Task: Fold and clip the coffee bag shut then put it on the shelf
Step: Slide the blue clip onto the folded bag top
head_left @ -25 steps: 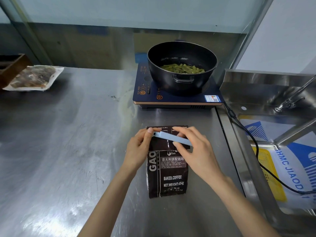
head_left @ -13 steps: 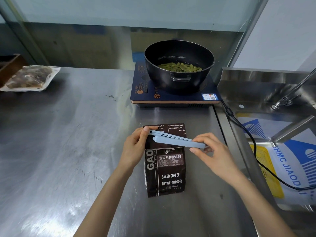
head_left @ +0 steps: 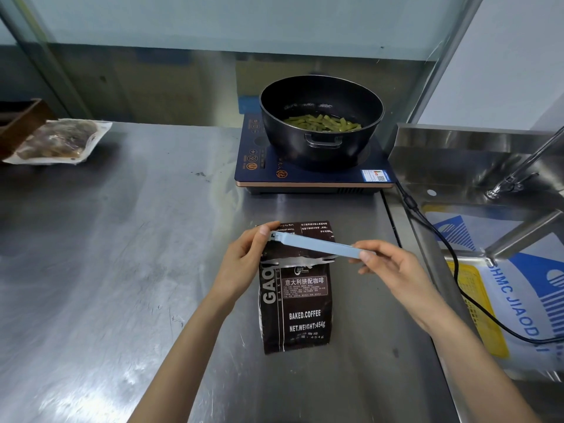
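Blue clip [head_left: 317, 246] hides the coffee bag [head_left: 294, 303] fold line.

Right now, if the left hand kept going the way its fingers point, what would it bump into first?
Probably the left end of the light blue clip on the coffee bag; the left hand already touches it there.

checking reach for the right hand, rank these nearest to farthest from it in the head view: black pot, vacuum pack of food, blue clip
1. blue clip: pinched at its right end by the right hand.
2. black pot: behind, on the cooktop.
3. vacuum pack of food: far left, at the counter's back edge.
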Action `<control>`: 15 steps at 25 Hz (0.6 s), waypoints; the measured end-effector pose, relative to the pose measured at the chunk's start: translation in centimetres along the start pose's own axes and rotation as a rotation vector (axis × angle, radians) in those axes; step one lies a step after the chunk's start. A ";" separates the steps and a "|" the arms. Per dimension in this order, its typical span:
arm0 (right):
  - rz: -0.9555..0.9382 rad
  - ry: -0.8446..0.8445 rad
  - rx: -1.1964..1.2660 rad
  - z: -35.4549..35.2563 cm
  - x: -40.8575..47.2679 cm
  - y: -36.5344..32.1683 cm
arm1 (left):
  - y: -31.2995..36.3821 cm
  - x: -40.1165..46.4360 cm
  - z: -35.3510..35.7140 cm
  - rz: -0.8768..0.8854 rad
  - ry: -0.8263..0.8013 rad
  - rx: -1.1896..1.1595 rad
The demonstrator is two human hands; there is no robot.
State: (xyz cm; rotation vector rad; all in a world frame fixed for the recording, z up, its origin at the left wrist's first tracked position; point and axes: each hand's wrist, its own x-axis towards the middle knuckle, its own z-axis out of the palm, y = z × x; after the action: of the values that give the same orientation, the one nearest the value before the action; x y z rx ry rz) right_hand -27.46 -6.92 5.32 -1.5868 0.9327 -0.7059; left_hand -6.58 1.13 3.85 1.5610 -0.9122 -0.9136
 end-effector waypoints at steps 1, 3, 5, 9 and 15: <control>0.001 0.009 0.016 -0.2 0.1 0.0 | 0.0 0.0 0.0 0.005 -0.011 0.002; -0.001 0.017 0.037 -0.4 0.1 0.1 | 0.0 0.0 -0.1 0.016 -0.028 0.008; -0.006 0.022 0.056 -0.7 0.2 0.3 | -0.1 0.0 -0.2 0.024 -0.046 0.017; 0.010 0.064 0.124 -1.2 0.4 0.7 | -0.1 -0.2 -0.4 0.041 -0.100 0.026; 0.019 0.202 0.155 -2.5 1.3 1.0 | -0.5 -0.3 -0.6 0.029 -0.115 -0.047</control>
State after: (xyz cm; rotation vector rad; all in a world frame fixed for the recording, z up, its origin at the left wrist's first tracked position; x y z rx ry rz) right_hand -29.12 -9.39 4.80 -1.3874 1.0128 -0.9154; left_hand -6.12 1.74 3.45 1.4640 -0.9853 -1.0051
